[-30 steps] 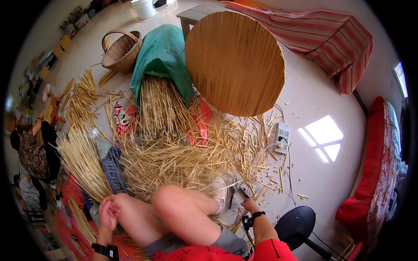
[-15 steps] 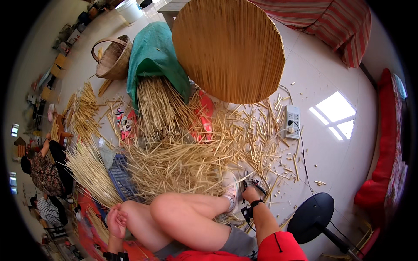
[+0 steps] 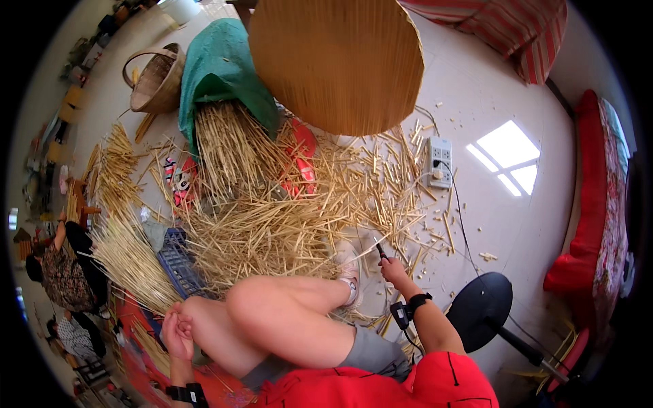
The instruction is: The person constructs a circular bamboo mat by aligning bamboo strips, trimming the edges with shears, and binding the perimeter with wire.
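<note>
My right hand grips a pair of dark-handled shears, held out beside my shoe; their bright tip points away from me over cut straw stalks. Close to my left knee, my left hand has its fingers curled; whatever they hold, if anything, is hidden. Just beyond it lies a bundle of pale straw stalks, resting against a blue plastic crate. Loose straw is heaped in front of my knees. More stalks stick out of a green sack.
A large round slatted panel stands at the back, a wicker basket left of the sack. On the right are a power strip with a trailing cord and a round black stand. Two people sit far left.
My right hand has risen from beside the shoe, bringing the shears with it, and they now point away from me. My left hand stays by the knee. The whole view has shifted slightly.
</note>
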`<action>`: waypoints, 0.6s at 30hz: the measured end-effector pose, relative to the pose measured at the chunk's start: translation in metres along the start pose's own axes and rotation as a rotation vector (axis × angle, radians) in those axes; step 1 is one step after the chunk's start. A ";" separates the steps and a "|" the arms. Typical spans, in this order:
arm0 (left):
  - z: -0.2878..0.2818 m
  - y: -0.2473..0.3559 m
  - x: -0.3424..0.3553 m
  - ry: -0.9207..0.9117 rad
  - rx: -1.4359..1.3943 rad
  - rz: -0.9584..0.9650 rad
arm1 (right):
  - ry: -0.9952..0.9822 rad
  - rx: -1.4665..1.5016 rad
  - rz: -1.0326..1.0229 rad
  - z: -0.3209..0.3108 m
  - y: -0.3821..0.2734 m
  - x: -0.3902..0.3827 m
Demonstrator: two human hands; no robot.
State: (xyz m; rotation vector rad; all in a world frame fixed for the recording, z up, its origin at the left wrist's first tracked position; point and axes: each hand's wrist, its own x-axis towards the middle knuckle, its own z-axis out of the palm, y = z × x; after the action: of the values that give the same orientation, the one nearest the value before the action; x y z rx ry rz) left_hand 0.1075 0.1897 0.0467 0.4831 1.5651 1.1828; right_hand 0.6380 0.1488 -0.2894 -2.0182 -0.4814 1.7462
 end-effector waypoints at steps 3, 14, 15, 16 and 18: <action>-0.005 0.000 -0.010 -0.013 0.018 0.003 | -0.262 0.217 0.008 -0.011 -0.060 -0.051; 0.062 0.024 -0.035 -0.467 0.068 0.186 | -0.668 -0.211 -0.921 0.112 -0.286 -0.315; 0.066 0.024 -0.040 -0.531 0.027 0.259 | -0.732 -0.210 -0.944 0.131 -0.290 -0.331; 0.072 0.028 -0.047 -0.565 -0.035 0.298 | -0.775 -0.289 -0.993 0.150 -0.291 -0.342; 0.083 0.037 -0.060 -0.654 -0.158 0.373 | -0.874 -0.345 -1.025 0.180 -0.288 -0.366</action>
State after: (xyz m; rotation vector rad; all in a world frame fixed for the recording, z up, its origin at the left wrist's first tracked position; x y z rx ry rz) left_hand 0.1936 0.1944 0.1133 0.9725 0.8331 1.2431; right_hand 0.4106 0.2194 0.1493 -0.6909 -1.7799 1.7407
